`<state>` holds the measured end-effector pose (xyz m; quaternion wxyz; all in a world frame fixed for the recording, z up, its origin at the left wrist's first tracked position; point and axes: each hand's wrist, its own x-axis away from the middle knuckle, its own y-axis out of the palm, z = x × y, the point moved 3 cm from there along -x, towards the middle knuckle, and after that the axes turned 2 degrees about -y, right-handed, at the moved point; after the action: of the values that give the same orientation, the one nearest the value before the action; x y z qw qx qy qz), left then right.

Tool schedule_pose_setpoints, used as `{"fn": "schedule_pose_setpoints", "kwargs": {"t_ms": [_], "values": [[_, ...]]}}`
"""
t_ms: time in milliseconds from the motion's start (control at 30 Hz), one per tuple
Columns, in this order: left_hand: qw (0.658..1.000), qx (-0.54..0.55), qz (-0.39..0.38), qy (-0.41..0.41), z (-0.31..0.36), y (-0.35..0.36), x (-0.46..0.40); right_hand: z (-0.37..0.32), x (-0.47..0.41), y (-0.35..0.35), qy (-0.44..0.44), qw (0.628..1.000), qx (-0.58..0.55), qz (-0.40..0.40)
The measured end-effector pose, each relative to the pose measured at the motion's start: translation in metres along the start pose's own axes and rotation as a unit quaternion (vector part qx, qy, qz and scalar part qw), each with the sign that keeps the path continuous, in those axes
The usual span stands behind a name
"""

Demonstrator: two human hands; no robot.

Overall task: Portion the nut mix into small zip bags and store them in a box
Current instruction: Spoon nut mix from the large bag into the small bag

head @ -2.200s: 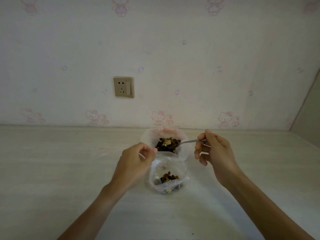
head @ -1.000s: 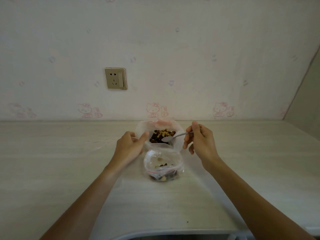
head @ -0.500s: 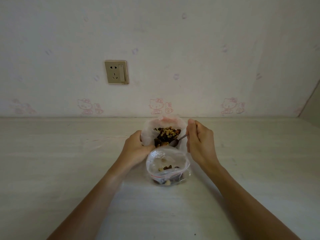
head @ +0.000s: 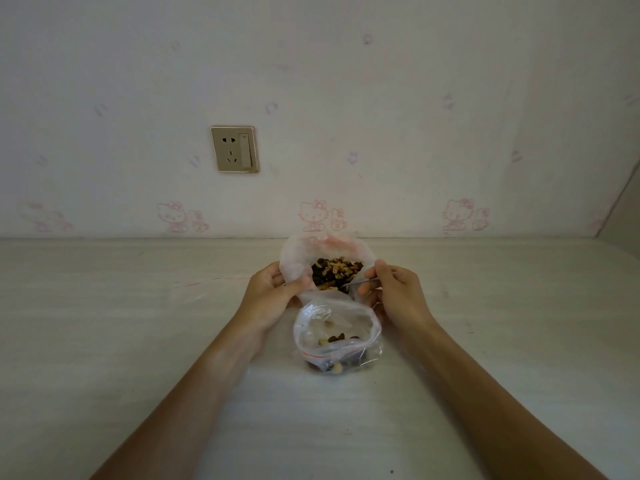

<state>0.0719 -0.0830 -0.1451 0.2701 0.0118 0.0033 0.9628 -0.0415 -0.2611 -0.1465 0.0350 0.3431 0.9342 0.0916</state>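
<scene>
A large clear bag (head: 294,258) of nut mix (head: 336,270) stands open on the table near the wall. My left hand (head: 273,292) grips its left rim between thumb and fingers. My right hand (head: 394,292) pinches the handle of a metal spoon (head: 360,284), whose bowl dips into the nuts at the bag's near edge. Just in front stands a small zip bag (head: 337,336) with a red seal line, its mouth open and a few nuts at its bottom. No box is in view.
The pale wooden table (head: 121,341) runs to a wall with cartoon-cat wallpaper. A beige power socket (head: 234,149) sits on the wall to the left. A side wall closes in at the far right (head: 623,220).
My left hand let go of the small zip bag and took the large bag's rim. My right hand drew the spoon closer and lowered it into the nut mix.
</scene>
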Motion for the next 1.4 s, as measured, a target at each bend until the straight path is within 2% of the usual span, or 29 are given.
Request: {"fn": "schedule_pose_setpoints", "kwargs": {"t_ms": [133, 333, 467, 667, 767, 867, 1000, 1233, 1333, 1400], "values": [[1.0, 0.02, -0.002, 0.001, 0.0, 0.0, 0.0, 0.002, 0.001, 0.0, 0.014, 1.0, 0.013, -0.006], [1.0, 0.004, 0.022, 0.015, -0.001, -0.003, 0.001, 0.001, 0.004, -0.002, 0.032, 0.999, -0.034, 0.024], [0.99, -0.095, 0.082, 0.061, 0.001, -0.009, 0.001, -0.002, 0.006, -0.006, 0.016, 0.998, -0.036, 0.038], [0.936, -0.277, 0.177, 0.126, 0.011, -0.019, 0.012, -0.009, 0.009, -0.011, -0.003, 0.999, -0.019, 0.043], [0.914, -0.321, 0.202, 0.147, 0.014, -0.023, 0.02, -0.023, 0.01, -0.01, -0.029, 0.999, 0.006, 0.036], [0.922, -0.316, 0.172, 0.146, 0.018, -0.021, 0.029, -0.038, 0.015, -0.009, -0.05, 0.998, 0.017, 0.024], [0.934, -0.329, 0.091, 0.102, 0.015, -0.016, 0.044, -0.056, 0.031, -0.012, -0.066, 0.998, 0.013, 0.002], [0.926, -0.367, 0.038, 0.084, 0.016, -0.002, 0.071, -0.062, 0.073, -0.034, -0.066, 0.997, 0.026, -0.036], [0.938, -0.338, 0.028, 0.068, 0.02, 0.002, 0.074, -0.059, 0.089, -0.037, -0.111, 0.985, 0.107, -0.075], [0.951, -0.304, 0.02, 0.054, 0.022, 0.003, 0.076, -0.063, 0.099, -0.038, -0.203, 0.943, 0.243, -0.103]]}}
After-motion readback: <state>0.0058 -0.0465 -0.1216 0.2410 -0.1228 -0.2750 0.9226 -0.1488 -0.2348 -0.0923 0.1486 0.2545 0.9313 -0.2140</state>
